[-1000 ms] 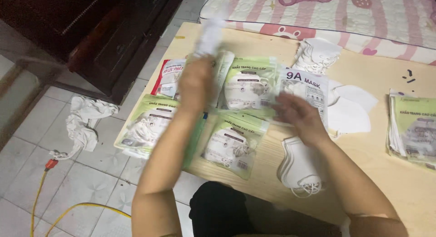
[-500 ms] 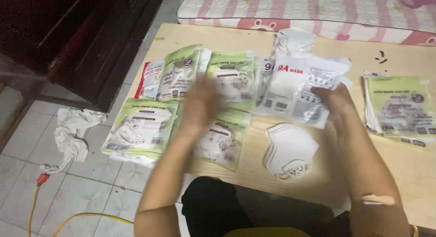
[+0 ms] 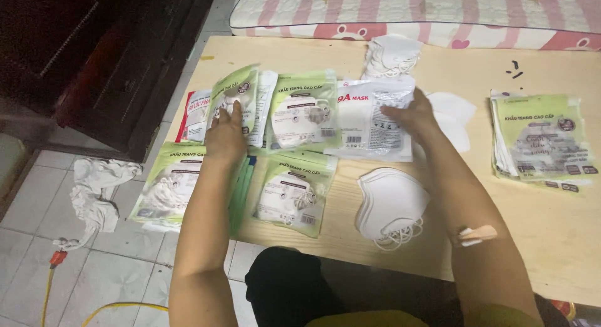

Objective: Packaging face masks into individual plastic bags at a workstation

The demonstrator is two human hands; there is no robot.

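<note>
My left hand (image 3: 226, 134) presses on a green mask packet (image 3: 236, 100) at the table's left side. My right hand (image 3: 414, 117) grips the right edge of a white mask packet (image 3: 369, 117) lying flat mid-table. Between them lies another green packet (image 3: 305, 111). Two more green packets (image 3: 292, 192) (image 3: 169, 186) lie in the near row. A stack of loose white masks (image 3: 389, 205) sits under my right forearm.
A pile of flat green packets (image 3: 541, 139) lies at the right. More white masks (image 3: 391, 54) sit at the far edge, with white sheets (image 3: 456, 117) by my right hand. A pink striped mattress (image 3: 407, 10) borders the wooden table (image 3: 551, 239). A dark cabinet (image 3: 94, 51), rag (image 3: 94, 192) and yellow cable (image 3: 47, 295) are left.
My left hand brought a green packet down from the air onto the left stack. My right hand picked up the white packet and laid it flat mid-table.
</note>
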